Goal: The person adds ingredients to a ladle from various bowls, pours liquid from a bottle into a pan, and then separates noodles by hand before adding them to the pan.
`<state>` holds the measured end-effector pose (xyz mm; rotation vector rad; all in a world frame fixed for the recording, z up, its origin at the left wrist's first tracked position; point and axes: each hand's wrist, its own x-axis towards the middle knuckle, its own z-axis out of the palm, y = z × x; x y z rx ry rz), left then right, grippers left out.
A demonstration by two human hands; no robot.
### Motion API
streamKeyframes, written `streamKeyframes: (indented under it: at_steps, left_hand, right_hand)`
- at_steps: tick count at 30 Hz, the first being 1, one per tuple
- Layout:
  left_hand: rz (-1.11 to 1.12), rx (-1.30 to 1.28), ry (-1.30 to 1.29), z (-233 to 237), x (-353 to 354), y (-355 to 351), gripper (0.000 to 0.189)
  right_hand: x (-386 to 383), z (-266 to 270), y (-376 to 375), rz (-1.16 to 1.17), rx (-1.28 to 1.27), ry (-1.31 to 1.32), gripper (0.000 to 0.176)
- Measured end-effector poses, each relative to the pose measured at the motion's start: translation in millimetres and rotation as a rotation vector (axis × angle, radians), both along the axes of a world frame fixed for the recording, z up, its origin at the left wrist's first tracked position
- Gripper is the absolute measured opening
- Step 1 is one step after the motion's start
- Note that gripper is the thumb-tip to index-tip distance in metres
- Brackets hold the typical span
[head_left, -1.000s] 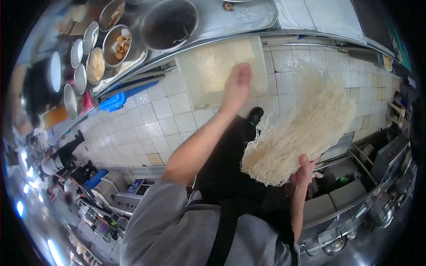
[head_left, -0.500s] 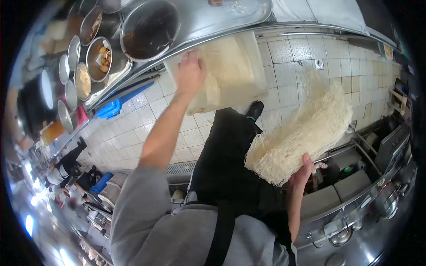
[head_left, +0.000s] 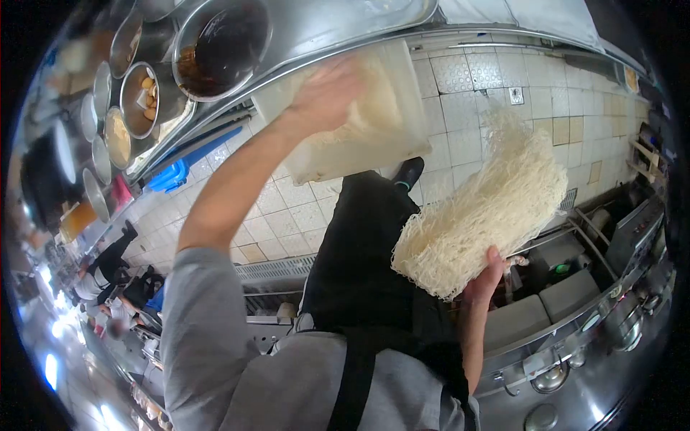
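Note:
A big bundle of thin, pale dry noodles (head_left: 485, 208) rests on my right hand (head_left: 489, 274), which grips its lower edge with the thumb on the near side. My left hand (head_left: 329, 93) is inside a translucent plastic bin (head_left: 359, 159), over pale material at its bottom. Motion smears the fingers of that hand, so what they touch or hold is unclear. The bin is below the edge of the steel counter (head_left: 316, 43), apart from the noodle bundle.
Metal bowls stand at the upper left, one with dark liquid (head_left: 228, 50), another with small round yellowish pieces (head_left: 140, 100). A blue object (head_left: 169, 177) hangs below the counter. Steel kitchen equipment (head_left: 517, 323) lines the lower right. Another person (head_left: 97, 276) is far off at left.
My left hand has moved right and deeper into the bin, and is now blurred. The noodle bundle in my right hand has barely shifted. The view has turned slightly.

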<state>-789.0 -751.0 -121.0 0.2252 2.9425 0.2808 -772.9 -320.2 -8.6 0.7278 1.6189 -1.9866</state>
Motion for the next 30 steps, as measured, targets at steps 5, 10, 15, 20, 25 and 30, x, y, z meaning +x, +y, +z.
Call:
streamKeyframes:
  at_steps: [5, 10, 15, 20, 25, 30]
  left_hand:
    - [0.082, -0.136, -0.147, -11, 76, -40, 0.044]
    - [0.809, 0.419, -0.170, 5, 97, 8, 0.058]
    - [1.574, 0.961, -0.072, -28, 61, 63, 0.070]
    - [1.882, 1.041, 0.162, -69, 30, 45, 0.067]
    - [1.673, 1.122, 0.251, -54, 29, 56, 0.050]
    - [1.628, 1.166, 0.122, -82, 9, 46, 0.033]
  right_hand:
    - [2, -10, 16, 0.016, 0.043, -0.044, 0.072]
    - [-2, -7, 4, -0.055, 0.035, -0.045, 0.086]
    - [-5, -6, 0, -0.054, 0.062, -0.065, 0.087]
    - [-11, 0, -7, -0.015, 0.066, -0.047, 0.085]
    - [-14, -5, -8, 0.014, 0.068, -0.046, 0.081]
    - [-4, -32, 6, 0.014, 0.317, -0.132, 0.075]
